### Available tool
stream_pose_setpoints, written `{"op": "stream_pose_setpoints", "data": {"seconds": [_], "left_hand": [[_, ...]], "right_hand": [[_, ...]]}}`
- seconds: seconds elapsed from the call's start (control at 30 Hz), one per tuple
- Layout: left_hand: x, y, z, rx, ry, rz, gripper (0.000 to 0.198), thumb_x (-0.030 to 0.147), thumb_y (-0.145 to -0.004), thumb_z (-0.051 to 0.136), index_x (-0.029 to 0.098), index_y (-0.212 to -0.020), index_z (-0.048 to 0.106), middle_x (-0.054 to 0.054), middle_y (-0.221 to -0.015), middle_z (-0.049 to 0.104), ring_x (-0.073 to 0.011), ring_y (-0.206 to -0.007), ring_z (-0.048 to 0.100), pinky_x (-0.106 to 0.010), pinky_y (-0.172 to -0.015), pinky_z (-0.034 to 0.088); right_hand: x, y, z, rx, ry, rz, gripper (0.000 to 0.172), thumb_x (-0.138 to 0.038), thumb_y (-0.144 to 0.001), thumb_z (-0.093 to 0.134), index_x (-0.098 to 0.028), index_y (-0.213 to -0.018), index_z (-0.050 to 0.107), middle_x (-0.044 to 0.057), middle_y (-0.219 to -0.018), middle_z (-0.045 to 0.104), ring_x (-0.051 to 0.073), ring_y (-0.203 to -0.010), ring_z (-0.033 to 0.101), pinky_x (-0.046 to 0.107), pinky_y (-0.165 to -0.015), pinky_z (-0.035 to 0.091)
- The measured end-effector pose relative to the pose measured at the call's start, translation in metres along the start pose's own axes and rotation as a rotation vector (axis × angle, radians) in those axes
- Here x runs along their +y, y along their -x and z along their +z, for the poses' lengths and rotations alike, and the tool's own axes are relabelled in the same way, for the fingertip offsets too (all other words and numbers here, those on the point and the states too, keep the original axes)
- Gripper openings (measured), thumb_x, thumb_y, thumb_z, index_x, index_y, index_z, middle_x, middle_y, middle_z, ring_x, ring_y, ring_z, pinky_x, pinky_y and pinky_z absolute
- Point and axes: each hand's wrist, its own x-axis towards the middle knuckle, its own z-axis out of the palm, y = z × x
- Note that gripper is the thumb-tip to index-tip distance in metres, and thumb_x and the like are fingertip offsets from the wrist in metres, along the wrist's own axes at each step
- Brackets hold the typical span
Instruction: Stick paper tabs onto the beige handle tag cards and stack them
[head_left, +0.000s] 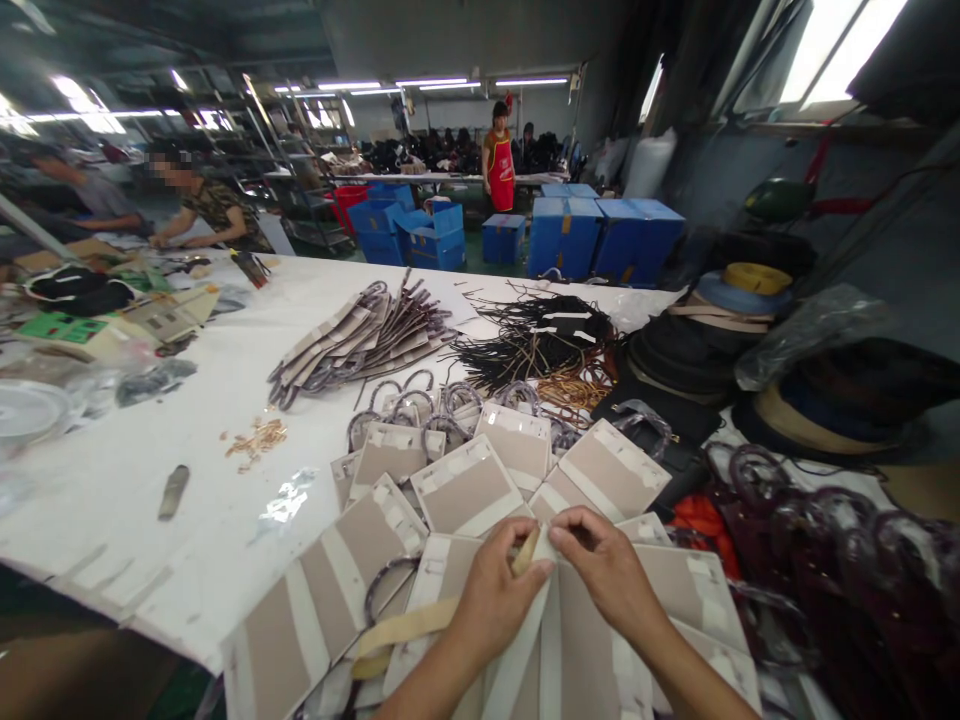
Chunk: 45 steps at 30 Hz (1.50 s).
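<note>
Both my hands meet over a fanned-out pile of beige bag panels with white strips across them and looped handles. My left hand is closed on a pale tan strip, whose end pokes up between thumb and fingers. A longer run of what looks like the same strip passes under my left wrist. My right hand is closed in a pinch at the top end of a white strip, with the fingertips of both hands nearly touching there. What lies exactly under the right fingertips is hidden.
Further up the white table lie bundled handle pieces, black cords and small gold-coloured bits. Rolls of strap stand at right, above dark red bags. Co-workers sit at far left; another person stands behind, near blue boxes.
</note>
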Motion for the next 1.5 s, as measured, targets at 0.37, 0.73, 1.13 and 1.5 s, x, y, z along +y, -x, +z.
{"op": "stream_pose_setpoints", "data": {"seconds": [0.37, 0.73, 1.13, 1.5], "left_hand": [[-0.006, -0.021, 0.006, -0.003, -0.176, -0.032, 0.013, 0.028, -0.088, 0.063, 0.021, -0.077, 0.066, 0.001, -0.072, 0.066, -0.0180, -0.071, 0.060, -0.027, -0.066, 0.041], [-0.018, -0.041, -0.004, -0.098, -0.767, 0.312, 0.025, 0.018, -0.098, 0.041, 0.023, -0.083, 0.060, -0.007, -0.078, 0.068, -0.0228, -0.074, 0.066, -0.033, -0.066, 0.044], [-0.063, -0.043, 0.004, 0.062, -0.185, -0.114, 0.022, 0.035, -0.098, 0.053, 0.022, -0.085, 0.066, -0.003, -0.084, 0.068, -0.0215, -0.083, 0.064, -0.032, -0.075, 0.044], [-0.050, -0.044, -0.010, -0.011, 0.068, -0.344, 0.009, 0.023, -0.083, 0.060, 0.018, -0.089, 0.066, -0.002, -0.083, 0.067, -0.0207, -0.081, 0.062, -0.030, -0.075, 0.045]], "right_hand": [[0.006, -0.029, -0.023, -0.106, 0.326, -0.181, 0.036, -0.032, -0.086, 0.068, -0.028, -0.121, 0.065, 0.001, -0.094, 0.070, 0.020, -0.088, 0.065, 0.032, -0.083, 0.049], [0.004, -0.069, -0.016, -0.260, 0.747, -0.371, 0.012, -0.022, -0.086, 0.057, -0.025, -0.078, 0.066, 0.001, -0.080, 0.069, 0.019, -0.080, 0.063, 0.030, -0.078, 0.040], [0.108, -0.211, -0.008, 0.176, 0.213, -0.008, 0.035, -0.049, -0.083, 0.057, -0.019, -0.086, 0.074, 0.004, -0.083, 0.074, 0.022, -0.077, 0.064, 0.031, -0.072, 0.047], [0.139, -0.249, 0.002, 0.313, 0.374, -0.009, 0.054, -0.048, -0.075, 0.062, -0.017, -0.120, 0.067, 0.008, -0.096, 0.070, 0.024, -0.082, 0.061, 0.037, -0.081, 0.047]]}}
